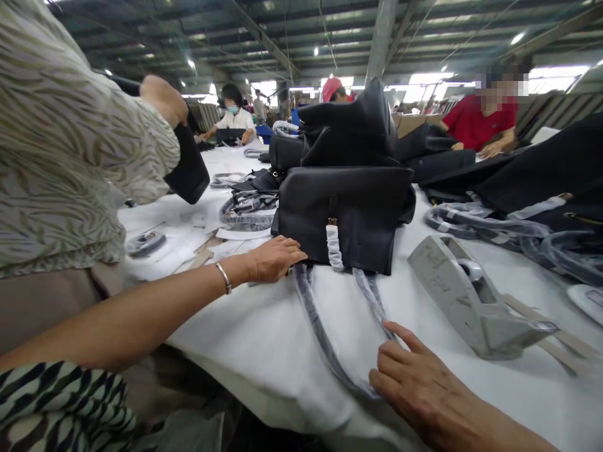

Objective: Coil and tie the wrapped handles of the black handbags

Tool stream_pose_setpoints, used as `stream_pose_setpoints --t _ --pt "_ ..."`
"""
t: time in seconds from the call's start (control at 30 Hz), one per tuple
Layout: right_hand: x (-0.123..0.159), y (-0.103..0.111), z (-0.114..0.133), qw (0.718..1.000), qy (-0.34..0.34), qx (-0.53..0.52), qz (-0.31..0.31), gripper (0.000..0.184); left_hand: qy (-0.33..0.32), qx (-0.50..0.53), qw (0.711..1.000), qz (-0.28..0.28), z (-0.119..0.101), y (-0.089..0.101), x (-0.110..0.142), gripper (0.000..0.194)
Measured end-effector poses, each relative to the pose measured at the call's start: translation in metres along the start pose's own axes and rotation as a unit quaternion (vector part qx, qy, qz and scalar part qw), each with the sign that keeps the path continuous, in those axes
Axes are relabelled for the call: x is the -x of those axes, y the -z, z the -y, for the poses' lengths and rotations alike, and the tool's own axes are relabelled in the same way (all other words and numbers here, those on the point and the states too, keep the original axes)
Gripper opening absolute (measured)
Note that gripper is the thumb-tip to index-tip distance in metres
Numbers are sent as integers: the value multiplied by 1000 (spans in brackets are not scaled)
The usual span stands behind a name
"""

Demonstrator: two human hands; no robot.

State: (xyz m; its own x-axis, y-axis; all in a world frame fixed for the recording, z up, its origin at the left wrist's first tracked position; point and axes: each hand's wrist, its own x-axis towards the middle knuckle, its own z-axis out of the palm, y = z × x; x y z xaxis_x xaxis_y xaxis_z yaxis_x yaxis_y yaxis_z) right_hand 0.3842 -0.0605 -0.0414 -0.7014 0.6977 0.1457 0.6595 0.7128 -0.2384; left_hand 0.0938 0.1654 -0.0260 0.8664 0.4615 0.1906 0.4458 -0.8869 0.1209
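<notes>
A black handbag (348, 201) lies on the white-covered table, its lower edge towards me. On its front, a narrow strap with a gold-coloured buckle (332, 221) has a white gathered wrap (334, 248). Two lengths of a plastic-wrapped handle (316, 320) run from that edge towards me. My left hand (277, 258), with a bangle at the wrist, is closed at the bag's lower left corner; its thumb is hidden. Over the handle's near right part, my right hand (419, 383) has its index finger stretched out against the strap and the other fingers loosely bent.
Right of the bag stands a grey tape dispenser (464, 301). More black bags (348, 125) are piled behind, with wrapped handles (249, 210) to the left and others (499, 229) to the right. A co-worker's patterned sleeve (94, 138) is close on my left; other people work across the table.
</notes>
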Motion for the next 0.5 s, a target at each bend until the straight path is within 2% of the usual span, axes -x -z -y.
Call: stream_pose_setpoints --t 0.03,0.07,0.1,0.13,0.17,0.2,0.23,0.27,0.3,0.33,0.37,0.43,0.47,0.5 --pt "-1 1 1 1000 1 0 -6 30 73 35 996 -41 -11 3 6 30" --pt "-2 2 2 1000 2 0 -13 31 165 93 979 -72 -23 5 13 21" --pt "-4 4 2 1000 1 1 -20 30 263 177 945 -79 -37 5 21 22" --pt "-5 7 1 1000 2 2 -30 30 356 283 889 -62 -52 5 31 32" --pt "-5 10 1 999 5 1 -42 27 425 405 810 -13 -67 3 40 44" --pt "-6 12 0 998 8 -1 -56 24 454 529 715 44 -83 0 48 55" --pt "-8 14 -1 997 11 -5 -72 21 455 636 618 81 -99 -5 54 61" --pt "-9 15 -2 996 15 -12 -87 19 435 722 531 85 -115 -10 57 63" --pt "-11 15 -3 995 19 -19 -98 17 401 790 461 57 -129 -16 56 62" --pt "-13 13 -3 994 22 -26 -103 16 371 836 404 13 -142 -23 51 60" --pt "-15 10 -2 994 26 -31 -103 16 356 865 352 -34 -152 -29 42 57" --pt "-17 1 0 995 35 -29 -92 15 373 881 261 -131 -164 -41 21 47" --pt "-17 -4 1 995 38 -25 -87 14 390 874 227 -178 -165 -46 10 39" --pt "-16 -10 2 995 40 -21 -84 15 407 862 208 -220 -163 -49 0 31"
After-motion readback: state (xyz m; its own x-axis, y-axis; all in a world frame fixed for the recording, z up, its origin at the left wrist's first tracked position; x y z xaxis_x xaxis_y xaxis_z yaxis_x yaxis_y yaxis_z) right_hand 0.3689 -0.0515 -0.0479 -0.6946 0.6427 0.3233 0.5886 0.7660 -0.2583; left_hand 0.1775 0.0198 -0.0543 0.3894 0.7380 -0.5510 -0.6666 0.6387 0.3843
